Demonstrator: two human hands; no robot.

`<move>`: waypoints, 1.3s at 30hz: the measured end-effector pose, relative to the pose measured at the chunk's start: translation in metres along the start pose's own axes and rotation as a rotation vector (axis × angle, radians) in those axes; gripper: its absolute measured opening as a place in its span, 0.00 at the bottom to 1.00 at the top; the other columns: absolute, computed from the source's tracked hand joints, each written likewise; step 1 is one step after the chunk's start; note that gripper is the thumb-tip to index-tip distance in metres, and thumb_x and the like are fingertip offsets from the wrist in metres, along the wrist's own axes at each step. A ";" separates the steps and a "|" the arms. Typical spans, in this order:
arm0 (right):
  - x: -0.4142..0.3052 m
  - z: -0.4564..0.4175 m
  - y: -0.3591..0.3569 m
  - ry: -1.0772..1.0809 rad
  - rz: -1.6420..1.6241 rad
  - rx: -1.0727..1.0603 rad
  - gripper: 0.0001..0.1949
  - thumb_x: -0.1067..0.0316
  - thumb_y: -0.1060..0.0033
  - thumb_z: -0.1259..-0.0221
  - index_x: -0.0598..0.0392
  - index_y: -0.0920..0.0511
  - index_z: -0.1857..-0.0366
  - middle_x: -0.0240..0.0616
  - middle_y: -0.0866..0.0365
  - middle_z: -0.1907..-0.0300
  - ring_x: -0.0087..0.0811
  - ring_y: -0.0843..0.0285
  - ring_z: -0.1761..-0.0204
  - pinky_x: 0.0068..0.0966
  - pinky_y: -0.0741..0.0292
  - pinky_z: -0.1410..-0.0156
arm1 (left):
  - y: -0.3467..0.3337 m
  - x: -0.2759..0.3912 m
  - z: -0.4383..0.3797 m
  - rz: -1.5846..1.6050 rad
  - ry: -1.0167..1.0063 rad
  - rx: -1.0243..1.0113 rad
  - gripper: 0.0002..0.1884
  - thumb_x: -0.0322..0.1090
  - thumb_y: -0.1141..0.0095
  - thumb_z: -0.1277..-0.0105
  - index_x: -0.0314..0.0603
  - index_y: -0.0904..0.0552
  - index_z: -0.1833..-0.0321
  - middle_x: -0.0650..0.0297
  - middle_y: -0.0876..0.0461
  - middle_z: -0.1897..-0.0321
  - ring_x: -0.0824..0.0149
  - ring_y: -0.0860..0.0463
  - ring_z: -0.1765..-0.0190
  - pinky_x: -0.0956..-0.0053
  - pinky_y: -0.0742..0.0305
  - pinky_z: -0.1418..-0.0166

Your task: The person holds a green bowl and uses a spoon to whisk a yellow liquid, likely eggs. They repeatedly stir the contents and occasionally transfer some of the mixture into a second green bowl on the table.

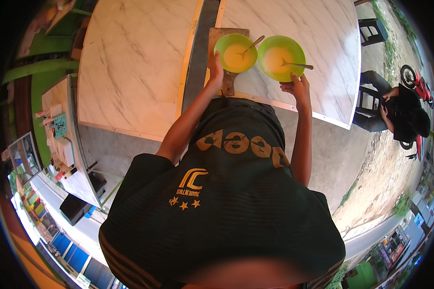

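Observation:
My left hand [217,68] grips the left side of a green bowl [220,44]. Pale yellow liquid [233,59] fills its bottom, and a metal spoon [255,42] leans out over the right rim. Close beside it, my right hand [298,86] holds a second green bowl [299,54] by its near rim. This one also contains pale liquid [275,59], with a metal spoon [298,65] pointing right. Under the left bowl lies a wooden cutting board [228,85], its handle towards me. Whether the bowls rest on the surfaces below is hard to tell.
Two marble-patterned tables [137,65] [322,32] stand with a narrow gap between them. On the right, a seated person [401,108] is near black plastic stools [374,31] and a red motorcycle [423,90]. A side table [83,188] at left carries boxes and a teal basket [60,125].

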State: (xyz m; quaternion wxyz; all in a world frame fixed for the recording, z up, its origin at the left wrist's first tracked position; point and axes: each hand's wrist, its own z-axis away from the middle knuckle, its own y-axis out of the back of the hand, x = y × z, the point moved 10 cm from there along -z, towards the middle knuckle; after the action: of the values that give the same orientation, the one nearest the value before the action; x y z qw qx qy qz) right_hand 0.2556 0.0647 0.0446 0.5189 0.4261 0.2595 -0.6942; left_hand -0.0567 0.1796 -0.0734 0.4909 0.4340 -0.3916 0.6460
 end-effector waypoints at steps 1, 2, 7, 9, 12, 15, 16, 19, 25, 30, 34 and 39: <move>-0.003 0.003 -0.003 -0.003 0.006 -0.014 0.17 0.60 0.49 0.23 0.62 0.26 0.42 0.51 0.12 0.64 0.34 0.12 0.67 0.28 0.14 0.59 | 0.002 -0.006 -0.005 -0.040 -0.044 0.012 0.28 0.50 0.58 0.18 0.33 0.30 0.28 0.50 0.26 0.34 0.54 0.27 0.32 0.64 0.35 0.28; -0.007 0.007 -0.005 -0.003 0.005 -0.025 0.17 0.60 0.49 0.23 0.62 0.26 0.42 0.52 0.12 0.64 0.33 0.12 0.68 0.28 0.15 0.59 | 0.006 -0.018 -0.009 -0.030 -0.022 0.000 0.31 0.53 0.57 0.18 0.31 0.31 0.27 0.50 0.27 0.32 0.55 0.29 0.30 0.64 0.37 0.27; -0.025 0.015 -0.021 0.017 0.031 -0.077 0.18 0.59 0.48 0.23 0.62 0.26 0.41 0.51 0.12 0.65 0.32 0.13 0.69 0.27 0.16 0.59 | 0.035 0.020 0.014 -0.585 0.030 0.276 0.34 0.56 0.52 0.22 0.29 0.30 0.29 0.43 0.28 0.33 0.51 0.27 0.33 0.56 0.34 0.29; -0.036 0.017 -0.035 0.031 0.047 -0.127 0.18 0.61 0.49 0.22 0.63 0.27 0.40 0.51 0.12 0.66 0.33 0.13 0.70 0.28 0.16 0.62 | 0.039 0.070 0.032 -0.477 -0.181 0.316 0.37 0.60 0.51 0.24 0.29 0.29 0.30 0.45 0.28 0.33 0.53 0.27 0.33 0.56 0.34 0.29; -0.046 0.023 -0.062 0.047 0.056 -0.232 0.18 0.61 0.48 0.22 0.63 0.27 0.39 0.50 0.12 0.67 0.34 0.13 0.71 0.27 0.16 0.63 | 0.020 0.108 0.034 -0.102 -0.092 -0.045 0.37 0.63 0.49 0.25 0.32 0.28 0.30 0.49 0.25 0.35 0.56 0.26 0.34 0.59 0.34 0.29; -0.052 0.028 -0.096 0.053 0.064 -0.344 0.19 0.60 0.46 0.22 0.63 0.27 0.38 0.48 0.12 0.66 0.33 0.13 0.71 0.27 0.16 0.62 | -0.005 0.122 0.052 0.206 0.126 -0.309 0.35 0.61 0.48 0.25 0.36 0.27 0.30 0.53 0.21 0.38 0.60 0.23 0.36 0.62 0.33 0.29; -0.053 0.030 -0.107 0.054 0.065 -0.376 0.19 0.59 0.46 0.23 0.63 0.27 0.38 0.48 0.13 0.66 0.33 0.13 0.71 0.27 0.16 0.62 | -0.011 0.124 0.059 0.278 0.187 -0.352 0.34 0.60 0.47 0.25 0.37 0.26 0.30 0.55 0.20 0.40 0.61 0.22 0.36 0.63 0.32 0.29; -0.060 0.039 -0.136 0.060 0.071 -0.453 0.20 0.55 0.45 0.23 0.63 0.25 0.41 0.49 0.12 0.67 0.31 0.14 0.69 0.27 0.16 0.58 | -0.011 0.142 0.069 0.475 0.192 -0.332 0.31 0.57 0.50 0.22 0.36 0.26 0.31 0.55 0.19 0.40 0.61 0.20 0.37 0.66 0.25 0.33; -0.075 0.053 -0.165 0.133 0.012 -0.718 0.30 0.55 0.39 0.25 0.60 0.34 0.26 0.51 0.12 0.57 0.34 0.11 0.60 0.27 0.16 0.52 | 0.038 0.158 0.061 0.569 0.077 -0.230 0.31 0.56 0.49 0.24 0.36 0.25 0.31 0.54 0.17 0.42 0.61 0.17 0.40 0.67 0.23 0.35; -0.131 0.046 -0.162 0.345 0.216 -0.535 0.32 0.58 0.32 0.31 0.57 0.33 0.27 0.48 0.12 0.59 0.32 0.11 0.62 0.27 0.18 0.57 | 0.054 0.168 0.059 0.452 0.043 -0.163 0.30 0.56 0.50 0.24 0.35 0.23 0.32 0.54 0.17 0.41 0.62 0.17 0.40 0.68 0.24 0.35; -0.142 0.033 -0.171 0.523 0.650 -0.400 0.18 0.60 0.30 0.34 0.59 0.19 0.46 0.50 0.13 0.67 0.39 0.12 0.66 0.32 0.20 0.60 | 0.049 0.171 0.055 0.468 0.017 -0.153 0.29 0.54 0.50 0.23 0.34 0.23 0.33 0.55 0.17 0.42 0.63 0.18 0.40 0.69 0.25 0.35; -0.144 0.039 -0.190 0.688 0.999 -0.326 0.11 0.61 0.35 0.34 0.61 0.18 0.65 0.54 0.16 0.73 0.53 0.16 0.70 0.42 0.21 0.62 | 0.042 0.159 0.046 0.442 -0.026 -0.109 0.27 0.52 0.48 0.23 0.33 0.22 0.35 0.57 0.17 0.44 0.66 0.18 0.42 0.71 0.26 0.36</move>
State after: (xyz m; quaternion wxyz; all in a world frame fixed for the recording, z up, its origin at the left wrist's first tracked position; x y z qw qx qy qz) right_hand 0.0785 0.1676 0.1722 0.7257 0.6104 0.2835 -0.1426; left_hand -0.1119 0.1753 0.0885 0.3551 0.3188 -0.5180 0.7099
